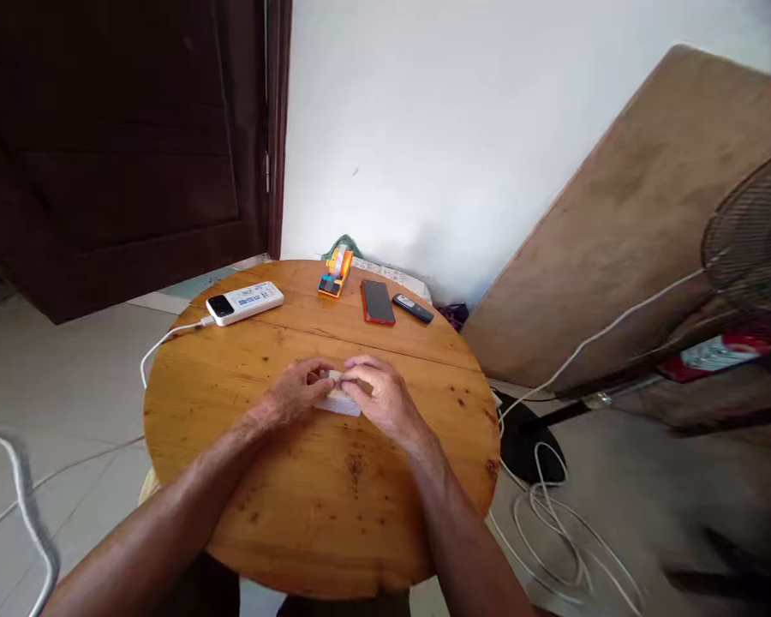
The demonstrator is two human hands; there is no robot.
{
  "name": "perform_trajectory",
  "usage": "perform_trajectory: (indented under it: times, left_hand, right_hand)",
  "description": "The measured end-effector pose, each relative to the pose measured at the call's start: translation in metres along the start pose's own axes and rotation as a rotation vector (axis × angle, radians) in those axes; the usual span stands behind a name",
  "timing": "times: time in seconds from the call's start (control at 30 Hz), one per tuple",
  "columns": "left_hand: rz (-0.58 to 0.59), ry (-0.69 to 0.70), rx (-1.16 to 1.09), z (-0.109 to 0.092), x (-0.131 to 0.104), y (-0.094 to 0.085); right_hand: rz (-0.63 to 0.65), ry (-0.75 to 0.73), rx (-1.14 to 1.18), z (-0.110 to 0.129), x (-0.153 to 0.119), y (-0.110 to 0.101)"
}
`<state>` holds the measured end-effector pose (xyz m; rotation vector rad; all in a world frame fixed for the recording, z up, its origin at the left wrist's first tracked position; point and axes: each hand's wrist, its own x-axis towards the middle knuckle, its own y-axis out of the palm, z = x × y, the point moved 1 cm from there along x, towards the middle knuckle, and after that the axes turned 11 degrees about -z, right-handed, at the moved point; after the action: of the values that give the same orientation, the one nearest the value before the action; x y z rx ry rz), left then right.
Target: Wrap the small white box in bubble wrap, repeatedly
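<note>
A small, pale, box-like object [340, 403] lies on the round wooden table in front of me, partly covered by my fingers. My left hand [295, 387] is closed at its left end, with thumb and fingertips against it. From the right, my right hand [380, 392] reaches over its top, thumb and fingers drawn together in a pinch. The fingertips of both hands nearly meet over the object's middle. Whether a smaller piece sits between the right fingertips is too small to make out.
Toward the table's [321, 531] far side are a white power bank [248, 302] with a cable, an orange tape dispenser [336, 272], a red-edged phone [378, 302] and a dark remote-like device [412, 308]. Right of the table stands a fan [755, 231], with loose white cable [552, 531] on the floor.
</note>
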<state>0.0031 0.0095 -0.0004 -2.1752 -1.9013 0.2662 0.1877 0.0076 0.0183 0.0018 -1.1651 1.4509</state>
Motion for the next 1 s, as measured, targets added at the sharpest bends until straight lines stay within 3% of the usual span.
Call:
perform_trajectory:
  times: [0.23,0.53,0.83,1.0]
  left_hand:
    - [-0.004,0.005,-0.039,0.001,0.001,0.002]
    - [-0.043,-0.024,-0.034,0.002,0.001,0.001]
    - [-0.047,-0.038,-0.049,0.006,0.003,0.002]
    - [-0.046,-0.033,-0.025,0.004,0.002,0.002]
  right_hand:
    - [0.042,-0.053,0.013,0.002,-0.001,-0.007]
    - [-0.05,0.096,0.062,0.003,0.007,-0.03]
    - [0.205,0.415,-0.104,-0.007,0.003,-0.031]
    - [0.305,0.458,0.018,-0.007,0.001,-0.028]
